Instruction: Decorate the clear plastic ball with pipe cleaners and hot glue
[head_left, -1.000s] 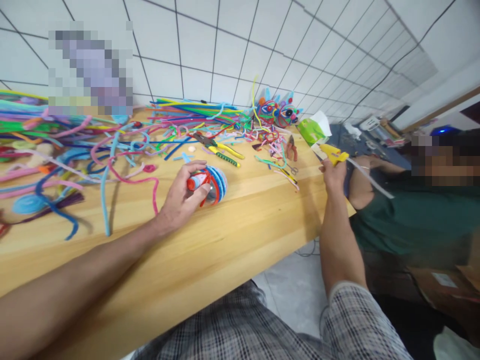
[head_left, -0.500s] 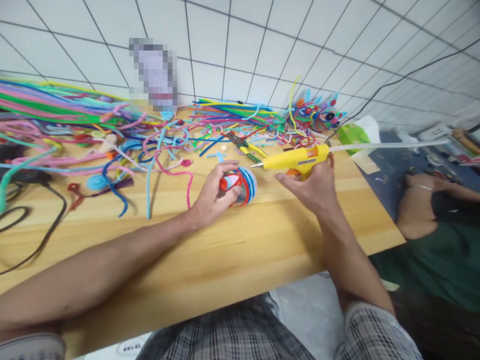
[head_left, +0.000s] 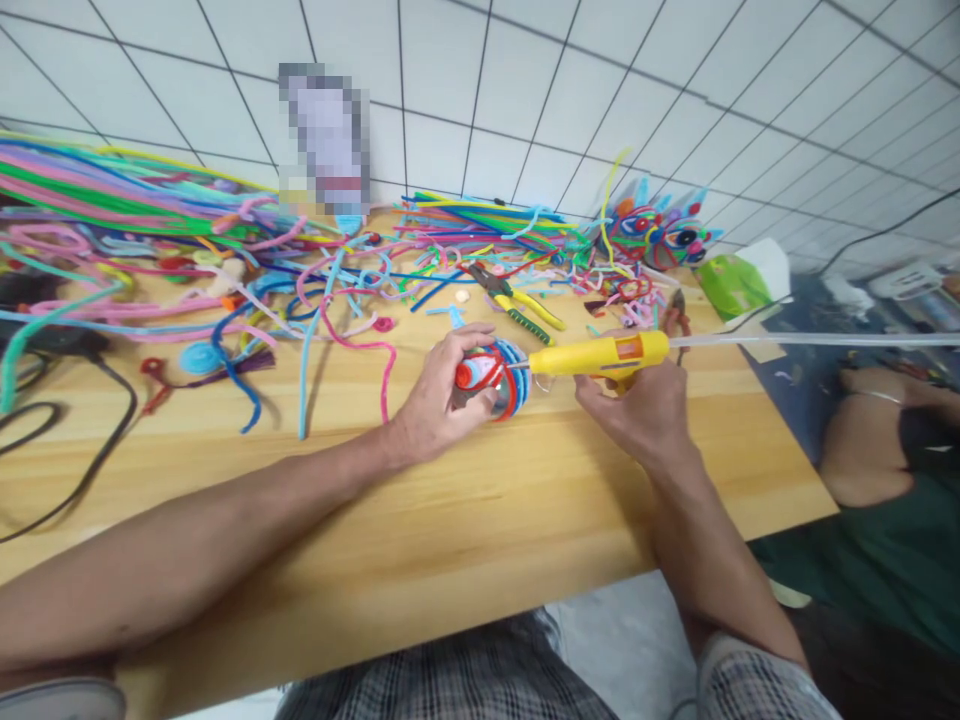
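My left hand (head_left: 435, 400) is closed around a small round pipe-cleaner craft piece (head_left: 495, 378), coiled in red, blue and white, resting on the wooden table (head_left: 465, 520). A yellow hot glue gun (head_left: 600, 355) sits in my right hand (head_left: 637, 405), which grips it by the handle. The gun's nozzle touches the right side of the craft piece. A clear glue stick (head_left: 810, 340) pokes out of the gun's back toward the right.
Loose coloured pipe cleaners (head_left: 225, 260) cover the far half of the table. Yellow-handled pliers (head_left: 517, 300) lie behind the craft piece. A finished colourful figure (head_left: 660, 235) and a green tissue pack (head_left: 739, 280) stand at the far right. Another person (head_left: 892, 480) sits to the right. A black cable (head_left: 67, 440) lies at left.
My right hand brought the glue gun in from the table's right edge until the nozzle reached the craft piece. My left hand stayed on the piece. The view swung left.
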